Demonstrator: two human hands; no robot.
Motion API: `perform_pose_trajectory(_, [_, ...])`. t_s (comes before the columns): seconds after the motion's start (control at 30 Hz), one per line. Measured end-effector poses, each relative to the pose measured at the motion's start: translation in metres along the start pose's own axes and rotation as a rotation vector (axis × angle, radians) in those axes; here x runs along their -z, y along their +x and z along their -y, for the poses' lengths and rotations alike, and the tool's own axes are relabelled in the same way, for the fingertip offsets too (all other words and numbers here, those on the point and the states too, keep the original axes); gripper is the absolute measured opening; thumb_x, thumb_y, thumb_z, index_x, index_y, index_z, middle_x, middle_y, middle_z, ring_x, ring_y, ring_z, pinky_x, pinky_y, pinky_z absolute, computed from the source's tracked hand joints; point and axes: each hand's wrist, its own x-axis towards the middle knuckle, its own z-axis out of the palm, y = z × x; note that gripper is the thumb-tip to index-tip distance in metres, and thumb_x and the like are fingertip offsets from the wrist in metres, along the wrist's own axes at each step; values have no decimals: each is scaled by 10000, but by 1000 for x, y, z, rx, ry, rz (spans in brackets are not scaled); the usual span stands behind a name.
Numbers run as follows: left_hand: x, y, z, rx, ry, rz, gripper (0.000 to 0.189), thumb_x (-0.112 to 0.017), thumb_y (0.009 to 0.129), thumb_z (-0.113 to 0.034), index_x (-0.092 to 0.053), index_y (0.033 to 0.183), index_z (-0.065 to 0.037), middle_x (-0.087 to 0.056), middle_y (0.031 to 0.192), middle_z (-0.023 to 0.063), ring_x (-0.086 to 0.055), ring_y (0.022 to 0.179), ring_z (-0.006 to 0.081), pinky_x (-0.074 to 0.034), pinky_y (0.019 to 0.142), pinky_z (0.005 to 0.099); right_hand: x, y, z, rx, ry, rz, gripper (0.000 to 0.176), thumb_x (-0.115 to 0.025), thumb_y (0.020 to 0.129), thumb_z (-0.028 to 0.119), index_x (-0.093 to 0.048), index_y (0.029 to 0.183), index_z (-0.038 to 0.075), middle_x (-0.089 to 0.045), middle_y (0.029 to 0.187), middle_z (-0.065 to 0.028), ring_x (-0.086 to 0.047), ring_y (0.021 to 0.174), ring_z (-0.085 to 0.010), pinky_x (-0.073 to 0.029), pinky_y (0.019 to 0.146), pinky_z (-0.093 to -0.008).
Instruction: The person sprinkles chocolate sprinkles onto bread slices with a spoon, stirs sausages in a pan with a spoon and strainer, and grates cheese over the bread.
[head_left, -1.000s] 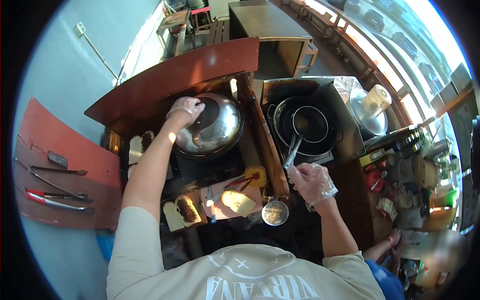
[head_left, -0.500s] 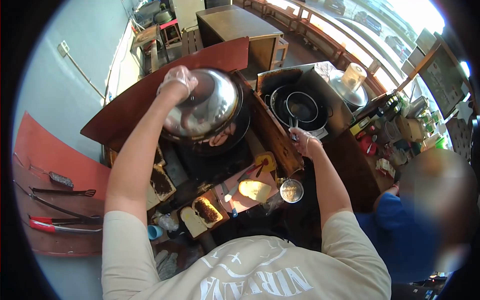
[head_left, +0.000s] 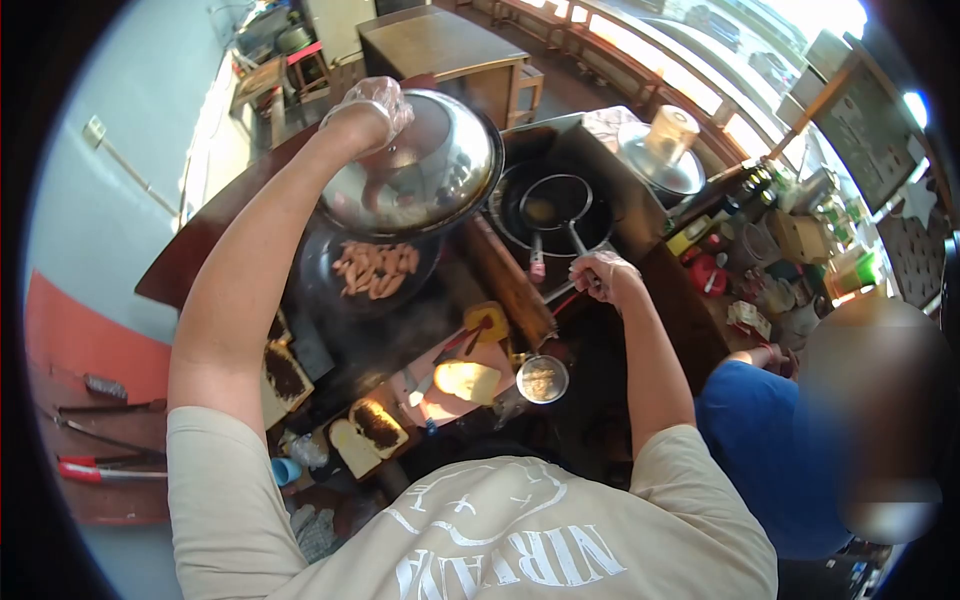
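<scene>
My left hand, in a clear plastic glove, is closed on the top of a large domed metal lid. The lid is tilted up behind a dark pan, where several pieces of meat show, with faint steam around. My right hand, also gloved, is wrapped round the handle of a round strainer. The strainer's ring is above a black wok on the right burner. A second handle with a pinkish end leans out of the wok.
Bread slices lie on a pink board, and more with dark filling sit nearer me. A metal bowl stands beside the board. A co-worker in blue is at the right. Tongs lie far left.
The lid has risen away from the pan, uncovering more of the meat. The strainer has lifted and shifted within the wok area, and the second handle now shows separately. The camera view has shifted.
</scene>
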Motion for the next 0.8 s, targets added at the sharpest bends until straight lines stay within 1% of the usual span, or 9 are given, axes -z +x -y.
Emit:
perform_pose_trajectory(0.13, [-13, 32, -62, -89, 18, 130, 369, -621, 923, -326, -703, 1090, -7, -668, 1178, 227, -640, 1116, 384, -519, 968, 448, 15, -41, 4, 8, -248, -173, 148, -691, 806, 184, -652, 741, 57, -622, 634, -84, -590, 525, -171, -460, 456, -315])
perform_pose_trajectory(0.17, [-19, 38, -75, -102, 15, 128, 369, -621, 923, -326, -703, 1090, -7, -668, 1178, 227, -640, 1116, 384, -519, 968, 448, 14, -50, 1, 50, -346, -248, 188, -632, 837, 202, -704, 824, 29, -706, 773, -160, -707, 701, -258, -560, 607, -378])
perform_pose_trajectory(0.27, [-36, 53, -112, -66, -39, 124, 359, -635, 909, -304, -710, 1104, -12, -663, 1195, 229, -646, 1114, 382, -529, 952, 457, 16, -85, 5, 151, -729, -441, 388, -513, 856, 230, -718, 1071, -21, -653, 1183, -259, -612, 1158, -402, -492, 990, -448])
perform_pose_trajectory(0.37, [-65, 81, -143, 38, -24, 213, 346, -632, 904, -287, -714, 1101, -15, -667, 1195, 219, -650, 1112, 374, -529, 951, 462, 26, -85, -4, 141, -709, -448, 350, -528, 856, 210, -731, 1053, 4, -671, 1153, -245, -641, 1109, -397, -518, 953, -450])
perform_pose_trajectory(0.43, [-88, 101, -155, -374, 548, 369, 341, -626, 898, -277, -715, 1106, -22, -662, 1203, 219, -650, 1116, 366, -528, 955, 456, 38, -78, -13, 158, -711, -443, 341, -546, 853, 218, -734, 1050, 12, -678, 1144, -236, -650, 1092, -393, -523, 945, -451])
perform_pose_trajectory(0.5, [-95, 94, -173, -74, 50, 278, 351, -610, 933, -366, -727, 1086, -72, -678, 1182, 169, -647, 1123, 338, -523, 978, 425, 48, -75, -14, 116, -625, -420, 344, -577, 838, 229, -730, 1050, 6, -687, 1115, -231, -646, 1088, -401, -521, 944, -449])
perform_pose_trajectory(0.57, [-107, 100, -184, -154, 90, 237, 326, -624, 932, -339, -726, 1085, -69, -677, 1178, 179, -650, 1116, 346, -523, 975, 427, 63, -75, -10, 114, -602, -422, 286, -623, 834, 210, -725, 966, -22, -725, 921, -216, -716, 881, -359, -565, 770, -435])
perform_pose_trajectory(0.67, [-104, 99, -202, -90, 41, 294, 316, -658, 916, -322, -722, 1083, -61, -676, 1181, 187, -653, 1110, 353, -531, 954, 444, 78, -66, -14, 58, -150, -250, 168, -690, 817, 136, -623, 727, 12, -589, 614, -87, -562, 508, -160, -423, 439, -336])
perform_pose_trajectory(0.8, [-103, 106, -199, -22, -29, 309, 367, -652, 916, -307, -696, 1154, -31, -648, 1213, 234, -636, 1139, 371, -524, 973, 442, 80, -19, -38, 84, 379, 99, 190, -652, 845, 148, -577, 704, 46, -553, 589, -66, -509, 478, -168, -386, 428, -322])
